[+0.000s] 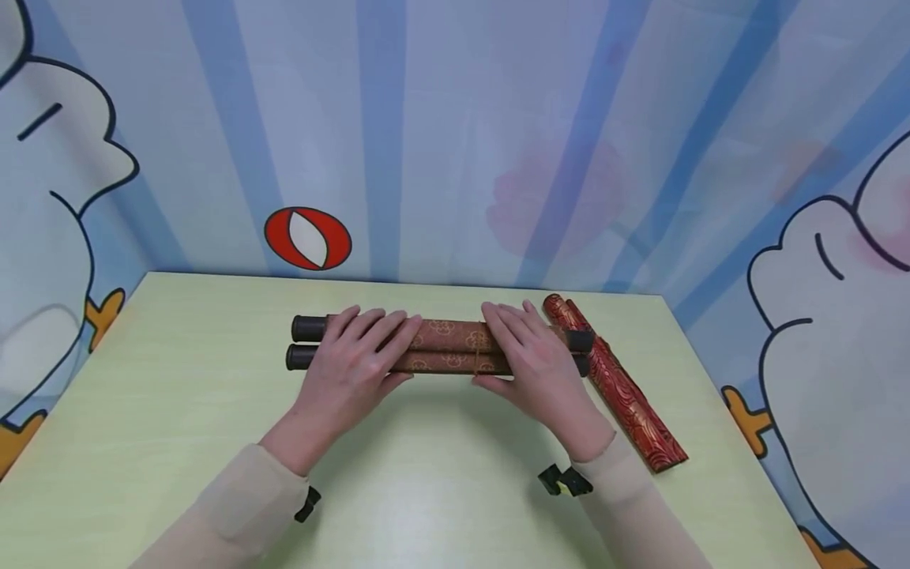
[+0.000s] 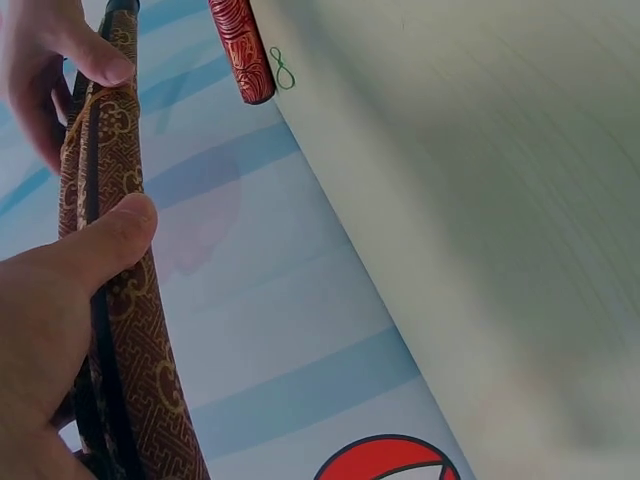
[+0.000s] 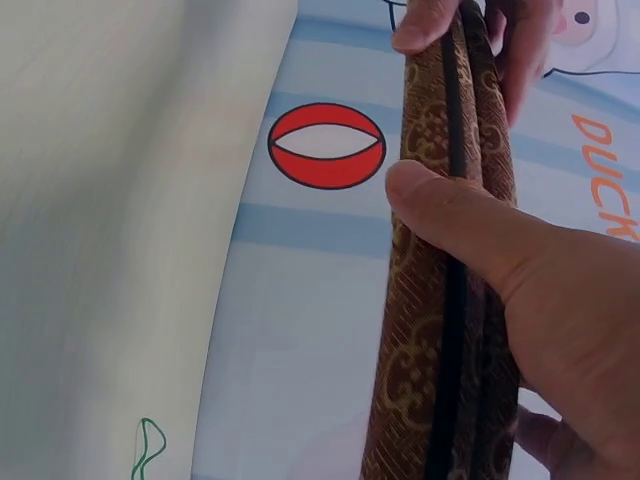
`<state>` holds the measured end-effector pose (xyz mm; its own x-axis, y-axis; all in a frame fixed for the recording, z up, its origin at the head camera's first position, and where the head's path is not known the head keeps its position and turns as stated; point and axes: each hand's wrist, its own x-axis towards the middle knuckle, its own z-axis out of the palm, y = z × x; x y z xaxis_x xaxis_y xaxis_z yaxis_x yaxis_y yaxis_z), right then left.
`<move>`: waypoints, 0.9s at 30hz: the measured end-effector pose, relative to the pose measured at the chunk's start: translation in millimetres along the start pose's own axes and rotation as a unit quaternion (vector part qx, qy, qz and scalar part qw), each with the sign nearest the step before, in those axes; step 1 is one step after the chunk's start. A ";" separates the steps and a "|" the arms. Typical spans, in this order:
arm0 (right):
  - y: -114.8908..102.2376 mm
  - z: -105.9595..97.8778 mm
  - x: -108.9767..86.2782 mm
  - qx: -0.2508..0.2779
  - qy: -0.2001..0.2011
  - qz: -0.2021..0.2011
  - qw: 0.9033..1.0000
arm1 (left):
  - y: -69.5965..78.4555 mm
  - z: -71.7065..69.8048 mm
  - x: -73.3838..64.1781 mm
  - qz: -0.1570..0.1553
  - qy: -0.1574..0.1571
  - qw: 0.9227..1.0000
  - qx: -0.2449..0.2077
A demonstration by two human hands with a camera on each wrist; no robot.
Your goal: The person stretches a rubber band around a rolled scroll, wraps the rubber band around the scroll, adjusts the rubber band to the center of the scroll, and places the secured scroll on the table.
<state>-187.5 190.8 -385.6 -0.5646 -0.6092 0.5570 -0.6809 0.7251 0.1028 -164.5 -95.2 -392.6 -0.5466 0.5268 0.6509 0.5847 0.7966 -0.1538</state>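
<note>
A rolled scroll (image 1: 448,336) of brown cloth with gold patterns and black end knobs lies crosswise in both hands, its two rolls side by side. Shadows below suggest that it is off the table. My left hand (image 1: 348,375) grips it near the left end, thumb on the near side and fingers over the top. Near the right end my right hand (image 1: 536,363) holds it the same way. A thin orange-brown cord (image 1: 477,348) crosses the rolls beside the right hand. In the right wrist view, the thumb (image 3: 450,215) presses along the scroll (image 3: 410,350).
On the right of the pale table (image 1: 426,490), a long, narrow red piece with a dark and gold swirl pattern (image 1: 633,395) lies slanted, partly behind the right hand. A blue striped backdrop (image 1: 441,142) with cartoon prints encloses the table's back and sides.
</note>
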 end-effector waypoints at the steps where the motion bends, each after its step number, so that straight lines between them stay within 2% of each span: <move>1: 0.6 -1.0 -1.2 0.002 -0.004 0.007 1.000 | -0.4 -0.1 0.0 0.000 -0.004 1.000 -0.003; 6: 0.1 -1.0 0.4 0.008 -0.032 0.020 0.999 | -1.6 0.4 1.4 -0.002 -0.015 1.000 -0.010; 10: -2.8 2.9 6.8 0.009 -0.035 0.018 0.999 | -0.7 2.2 3.2 -0.006 -0.020 1.000 -0.012; 18: -7.5 10.0 18.1 0.010 -0.039 -0.010 0.999 | -1.9 3.6 4.0 -0.029 -0.029 0.999 -0.030; 24: -2.4 0.8 10.5 0.007 -0.053 0.031 0.998 | -2.8 4.4 4.1 -0.031 -0.038 0.998 -0.036; 27: -1.1 0.5 9.3 0.002 -0.062 0.037 0.997 | -2.1 4.7 4.4 -0.030 -0.036 0.998 -0.036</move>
<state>-192.2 184.3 -380.9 -0.6668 -0.5883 0.4575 -0.6364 0.7689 0.0612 -170.9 -93.2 -392.9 -0.6217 0.5014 0.6017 0.5905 0.8048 -0.0604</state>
